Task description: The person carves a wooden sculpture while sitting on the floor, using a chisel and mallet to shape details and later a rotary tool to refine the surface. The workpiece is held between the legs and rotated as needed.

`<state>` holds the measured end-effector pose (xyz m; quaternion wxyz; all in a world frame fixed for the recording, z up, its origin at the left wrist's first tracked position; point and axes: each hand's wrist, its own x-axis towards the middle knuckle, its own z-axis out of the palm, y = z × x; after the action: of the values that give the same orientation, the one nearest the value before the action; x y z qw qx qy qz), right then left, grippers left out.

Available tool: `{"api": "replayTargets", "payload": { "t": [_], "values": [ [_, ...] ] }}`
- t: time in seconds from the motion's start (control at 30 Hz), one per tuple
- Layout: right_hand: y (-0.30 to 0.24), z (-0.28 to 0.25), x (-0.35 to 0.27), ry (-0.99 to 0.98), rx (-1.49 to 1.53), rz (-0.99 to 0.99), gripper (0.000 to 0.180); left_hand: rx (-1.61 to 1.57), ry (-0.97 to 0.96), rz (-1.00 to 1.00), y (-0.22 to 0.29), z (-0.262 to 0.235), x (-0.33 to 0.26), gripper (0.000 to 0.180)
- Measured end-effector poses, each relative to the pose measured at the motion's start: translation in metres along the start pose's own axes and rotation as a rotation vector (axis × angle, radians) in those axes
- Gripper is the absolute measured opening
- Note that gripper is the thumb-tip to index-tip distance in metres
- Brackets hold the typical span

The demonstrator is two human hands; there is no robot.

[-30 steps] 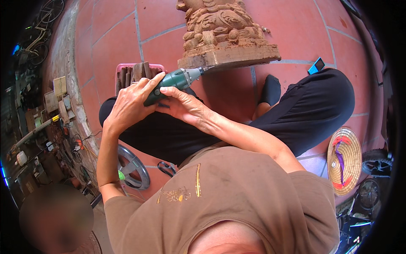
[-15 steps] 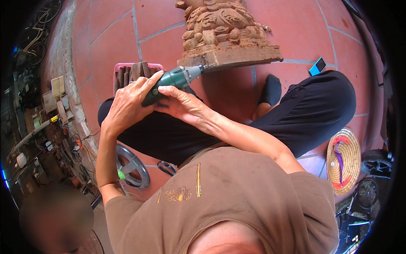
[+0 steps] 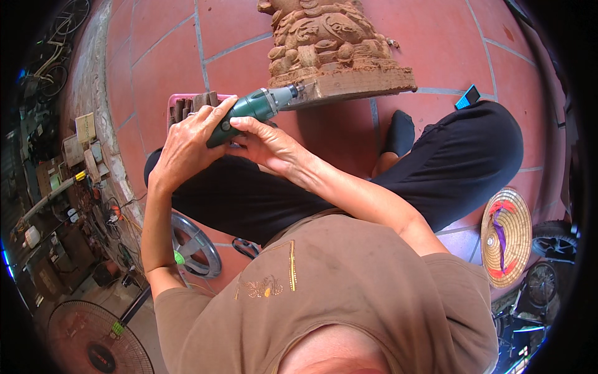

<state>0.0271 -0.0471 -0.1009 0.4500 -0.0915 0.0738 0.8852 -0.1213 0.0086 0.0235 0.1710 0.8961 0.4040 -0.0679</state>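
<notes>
Both our left hand (image 3: 187, 140) and right hand (image 3: 271, 142) close around the green rotary tool (image 3: 252, 109), tip at the base edge of the wooden carving (image 3: 333, 47) on the floor, whose upper figures look shaped, base seemingly unfinished.

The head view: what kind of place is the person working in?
It is probably a home woodcarving workshop or yard. A person sits on a red tiled floor and holds a green rotary tool against a carved wooden statue. Tools and cables lie in a heap at the left, near a floor fan.
</notes>
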Motion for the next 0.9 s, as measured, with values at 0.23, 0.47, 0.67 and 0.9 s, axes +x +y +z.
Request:
{"api": "replayTargets", "payload": {
  "t": [0.23,0.47,0.67,0.9],
  "values": [
    [-0.005,0.005,0.015,-0.022,0.002,-0.023,0.043,0.066,0.068,0.063,-0.012,-0.004,0.009,0.084],
    [-0.007,0.007,0.033,-0.067,0.054,-0.064,0.034,0.108,-0.015,-0.007,-0.023,-0.02,0.016,0.083],
    [-0.002,0.0,0.023,-0.004,-0.011,-0.034,0.039,0.069,0.054,0.065,-0.031,0.007,0.003,0.087],
    [0.004,-0.005,0.011,0.004,-0.037,-0.003,0.043,0.043,0.038,0.036,-0.018,0.013,-0.006,0.09]
  ]
}}
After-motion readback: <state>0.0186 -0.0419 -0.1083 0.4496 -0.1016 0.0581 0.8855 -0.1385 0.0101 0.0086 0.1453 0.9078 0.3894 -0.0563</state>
